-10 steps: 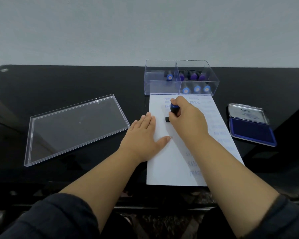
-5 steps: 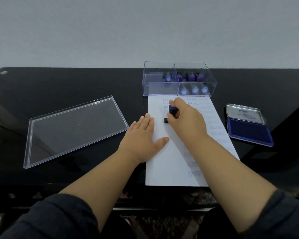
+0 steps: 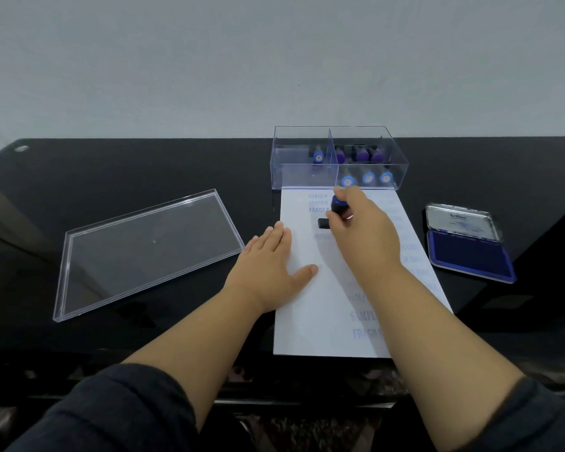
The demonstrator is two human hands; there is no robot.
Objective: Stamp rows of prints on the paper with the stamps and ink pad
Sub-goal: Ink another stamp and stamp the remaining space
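right hand (image 3: 362,230) grips stamp (image 3: 337,205) on paper (image 3: 310,308) | left hand (image 3: 274,265) flat, fingers straight, pinning sheet | tip imo: press straight down, no rocking, line up under FRAGILE rows

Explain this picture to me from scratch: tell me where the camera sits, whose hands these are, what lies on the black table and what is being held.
There is no machine here. A person wears a wide-angle camera on the head, so this single view looks forward and down at their own two hands.

On the black table lies a white sheet of paper with faint blue prints on it, some reading FRAGILE. The left hand lies flat on the paper's left edge. The right hand grips a stamp with a blue knob, its dark base down at the paper.

Behind the paper stands a clear box with two compartments, holding more stamps. Its clear lid lies to the left. To the right sits an open ink pad, blue inside.
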